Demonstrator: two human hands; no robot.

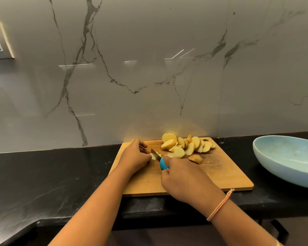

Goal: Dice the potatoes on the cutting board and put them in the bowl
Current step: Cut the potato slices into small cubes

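Right grip (183, 176) just beside potato slices (187, 145)

Head view, looking down, near counter (43, 174)

Two forearms, bare from the lower edge of the view to the fingers, end in the left hand (135, 157) and the right hand (181, 178). A thin peach-coloured cord bracelet (219, 206) circles the right wrist, its knotted loose end sticking out on the outer side. Farther up that arm, at the bottom corner, a sliver of a narrow gold-coloured band (278, 243) shows.
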